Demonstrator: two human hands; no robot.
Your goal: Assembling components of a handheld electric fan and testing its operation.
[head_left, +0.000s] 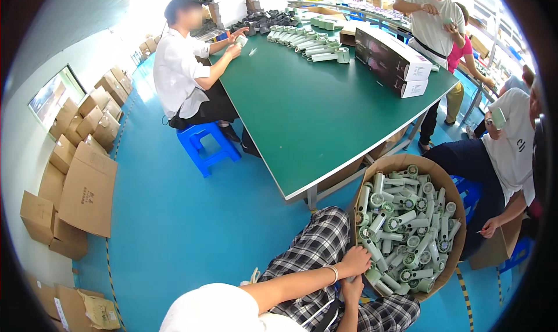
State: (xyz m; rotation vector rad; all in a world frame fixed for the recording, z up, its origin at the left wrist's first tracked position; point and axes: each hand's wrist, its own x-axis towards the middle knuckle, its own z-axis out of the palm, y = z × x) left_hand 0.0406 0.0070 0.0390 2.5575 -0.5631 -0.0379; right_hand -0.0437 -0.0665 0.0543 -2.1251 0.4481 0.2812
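Note:
My two hands are close together over my lap, beside the near left rim of a large cardboard box (360,195). It is heaped with pale green handheld fans (401,218). My left hand (356,261), with a bracelet at the wrist, has its fingers curled in at the box's edge. Just below it, my right hand (351,288) is partly covered by the left one, and its fingers look closed. Whatever lies between the hands is hidden.
A green table (302,122) stands ahead, bearing rows of fan parts (314,44) and stacked printed boxes (389,61). One person (186,70) sits at its left on a blue stool (206,146). Another person (505,140) sits right of the fan box. Cartons (90,186) line the left wall.

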